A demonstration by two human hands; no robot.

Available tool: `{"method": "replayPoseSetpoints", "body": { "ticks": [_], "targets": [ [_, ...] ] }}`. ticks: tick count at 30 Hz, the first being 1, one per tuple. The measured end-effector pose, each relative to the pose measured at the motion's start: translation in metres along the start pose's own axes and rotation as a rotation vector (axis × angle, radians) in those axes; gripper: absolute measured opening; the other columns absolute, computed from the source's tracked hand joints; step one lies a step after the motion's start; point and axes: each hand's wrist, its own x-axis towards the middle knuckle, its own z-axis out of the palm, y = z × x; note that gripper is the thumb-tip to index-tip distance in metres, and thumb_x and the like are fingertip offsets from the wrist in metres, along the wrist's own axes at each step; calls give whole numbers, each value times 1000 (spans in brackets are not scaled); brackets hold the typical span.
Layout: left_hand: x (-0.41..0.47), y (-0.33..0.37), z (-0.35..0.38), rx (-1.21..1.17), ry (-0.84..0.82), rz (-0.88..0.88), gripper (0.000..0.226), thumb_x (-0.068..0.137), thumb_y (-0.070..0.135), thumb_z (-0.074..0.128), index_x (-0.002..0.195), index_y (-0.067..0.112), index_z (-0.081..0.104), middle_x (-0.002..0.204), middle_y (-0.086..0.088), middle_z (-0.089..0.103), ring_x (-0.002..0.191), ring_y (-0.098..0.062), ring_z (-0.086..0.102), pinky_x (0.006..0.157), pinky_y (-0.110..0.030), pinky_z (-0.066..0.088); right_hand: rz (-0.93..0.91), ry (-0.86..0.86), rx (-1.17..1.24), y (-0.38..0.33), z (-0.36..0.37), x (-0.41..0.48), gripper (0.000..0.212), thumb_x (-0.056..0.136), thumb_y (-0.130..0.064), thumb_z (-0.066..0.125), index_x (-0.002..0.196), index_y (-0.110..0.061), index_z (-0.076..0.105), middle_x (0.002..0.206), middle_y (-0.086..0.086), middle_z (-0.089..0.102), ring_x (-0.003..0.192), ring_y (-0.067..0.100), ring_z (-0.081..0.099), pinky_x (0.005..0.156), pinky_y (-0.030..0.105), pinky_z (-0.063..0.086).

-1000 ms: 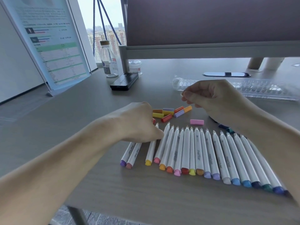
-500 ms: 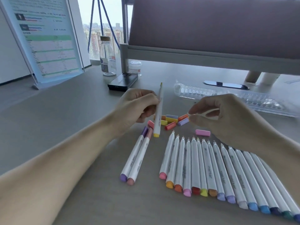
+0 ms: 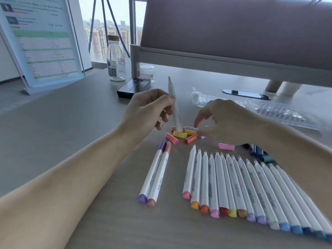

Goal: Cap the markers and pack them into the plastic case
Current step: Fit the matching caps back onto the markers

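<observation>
Desk point(image 3: 71, 123): a grey wood-grain top fills the frame beneath a person's two bare forearms.
Plastic case point(image 3: 280, 112): clear and ribbed, it lies at the far right of the desk, beyond the right hand and well apart from the markers.
Marker row point(image 3: 233, 186): white-barrelled markers lie side by side at the near right. Their tips are bare and point away, and their coloured ends run from pink through orange, yellow and lilac to blue.
Left hand point(image 3: 149, 108): it grasps one white marker point(image 3: 175, 108) mid-barrel and holds it nearly upright, bare tip up, its lower end just above a yellow cap point(image 3: 179, 134).
Right hand point(image 3: 224, 121): it bends over the loose caps point(image 3: 190, 139) with forefinger and thumb down among them. Whether they hold one cannot be told.
Capped pair point(image 3: 156, 175): a purple and a pink marker lie touching, left of the row, caps on.
Pink cap point(image 3: 226, 146): it lies alone between the loose caps and the row.
</observation>
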Motion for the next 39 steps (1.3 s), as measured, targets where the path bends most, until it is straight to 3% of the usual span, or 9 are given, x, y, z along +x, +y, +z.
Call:
{"method": "replayPoseSetpoints", "body": {
  "ticks": [4,13,18,21,24,28,32,35,39],
  "targets": [
    [3,-3,0,82,42,-21,21,100,20,61,84,11,72,72,-1,66,67,-15,58,58,-30,46,-1,-30,19,1,2,4,9,90,-35,74,97,-34,79,99,-17,61,93,3,49,63,2,27],
    [10,-11,2,205,131,-29,18,100,26,62,88,21,74,78,5,69,62,3,58,52,-7,42,3,-36,16,2,7,9,7,90,-34,73,95,-33,78,101,-13,61,96,4,50,65,2,27],
    [11,-11,1,194,130,-14,19,100,26,62,86,20,73,78,6,70,68,-1,61,57,-11,45,-20,-33,1,2,8,8,8,94,-31,69,99,-30,75,106,-9,64,100,10,54,67,11,35],
    [12,-8,-1,123,120,0,17,103,25,58,96,14,69,89,6,76,80,-7,71,70,-22,55,4,52,75,5,0,0,8,96,-32,67,102,-29,72,99,-17,64,93,6,57,69,6,35],
    [8,-4,-2,178,47,154,14,106,21,54,100,11,61,91,4,78,86,-12,75,79,-30,60,22,176,274,15,-7,-21,4,92,-25,73,91,-29,73,85,-13,74,84,5,69,83,28,55],
    [-4,-1,2,561,-93,480,5,101,18,61,102,14,65,91,11,72,91,-6,68,78,-16,51,81,248,499,28,1,-54,14,87,-11,78,83,-24,74,78,-6,77,74,13,74,84,46,60],
    [-8,-1,4,715,-138,577,7,98,20,67,104,18,70,97,15,70,95,0,62,83,-19,47,127,290,501,33,9,-67,18,89,-9,74,81,-24,72,67,-4,74,58,12,70,62,36,54],
    [-8,-3,4,754,-154,568,9,97,25,67,103,21,72,95,15,72,92,-6,62,82,-30,47,127,323,488,36,9,-67,18,88,-10,75,80,-25,72,68,-8,74,59,9,69,64,34,54],
    [-8,-3,5,771,-157,576,12,94,26,65,102,21,73,94,14,72,91,-7,62,81,-28,47,105,313,519,35,12,-65,19,88,-7,75,79,-24,71,63,-5,72,49,9,64,60,30,47]
  ]
}}
